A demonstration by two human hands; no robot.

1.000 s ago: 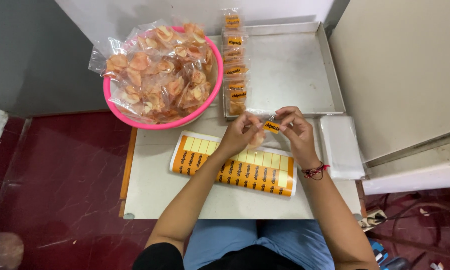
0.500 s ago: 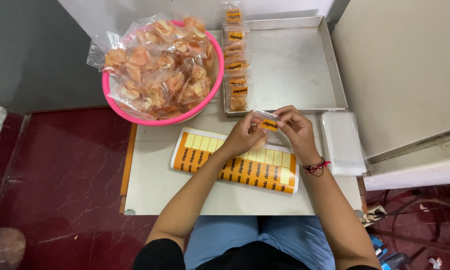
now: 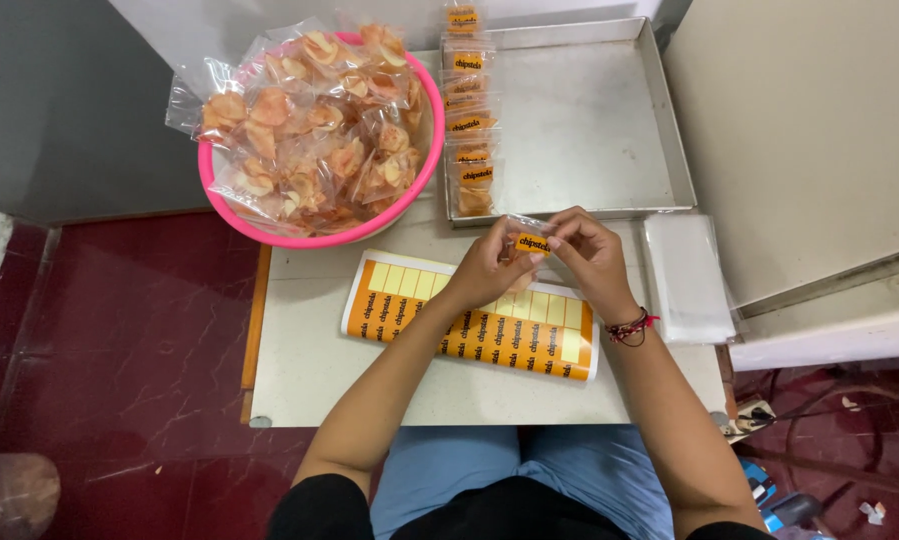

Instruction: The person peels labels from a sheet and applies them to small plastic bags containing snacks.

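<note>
Both hands, left hand (image 3: 489, 268) and right hand (image 3: 584, 250), stay pinched together on the small clear snack packet with orange sticker (image 3: 529, 240); position above the orange sticker sheet (image 3: 469, 318) barely changed.

At our ten o'clock sits a pink basin (image 3: 231, 206) heaped with clear bags of orange chips (image 3: 314, 120). At twelve o'clock we see a steel tray (image 3: 589, 130) with a column of labelled chip packets (image 3: 469, 120) along its left wall. At three o'clock lies a stack of empty clear bags (image 3: 687, 275), just beside the tray's corner. We stand over a dark red floor (image 3: 109, 340).
</note>
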